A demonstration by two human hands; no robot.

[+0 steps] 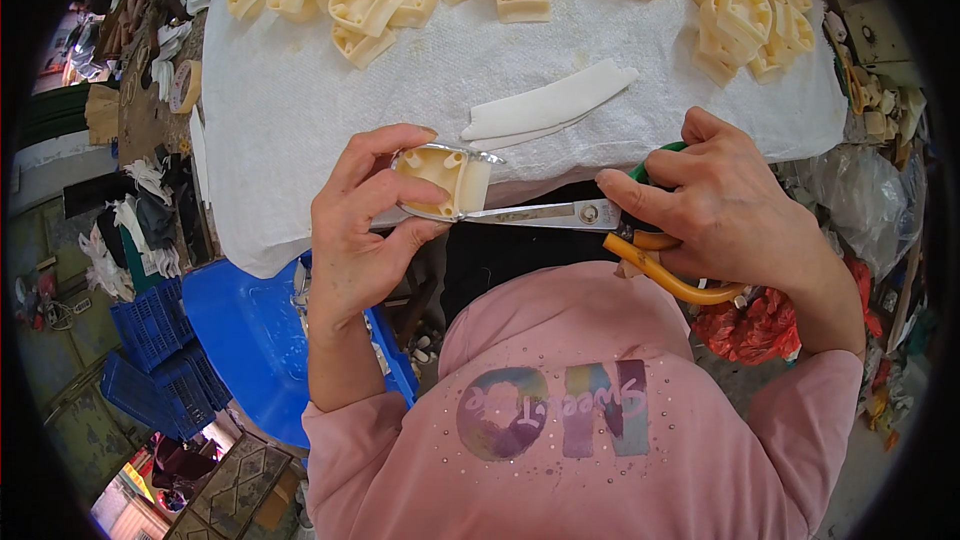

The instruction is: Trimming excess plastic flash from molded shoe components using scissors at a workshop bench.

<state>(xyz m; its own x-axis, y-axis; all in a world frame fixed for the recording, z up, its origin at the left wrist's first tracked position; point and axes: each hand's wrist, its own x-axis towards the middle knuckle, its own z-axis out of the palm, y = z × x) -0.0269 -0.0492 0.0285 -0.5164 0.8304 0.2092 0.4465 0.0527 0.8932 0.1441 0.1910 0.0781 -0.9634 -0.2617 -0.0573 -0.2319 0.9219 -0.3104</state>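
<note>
Shears (560, 213) with orange and green handles sit at the centre of the frame, gripped in the right hand (735, 210), whose fingers wrap closed around the handles. Their blades reach left under a cream plastic piece (445, 178), which the left hand (370, 220) pinches between thumb and curled fingers, just in front of a pink sweatshirt (590, 410) filling the lower frame. A thin silvery edge rims the piece. The blade tips lie close to the left fingers, so a slip or a hard squeeze could likely nick them, or cut into the piece itself. The tips are hidden behind the left hand. Beyond, a white cloth (300, 90) covers a table, with white strips (550, 105) at centre and many cream pieces (740, 15) along the top edge, some cut off. Blue crates (160, 360) sit lower left.
</note>
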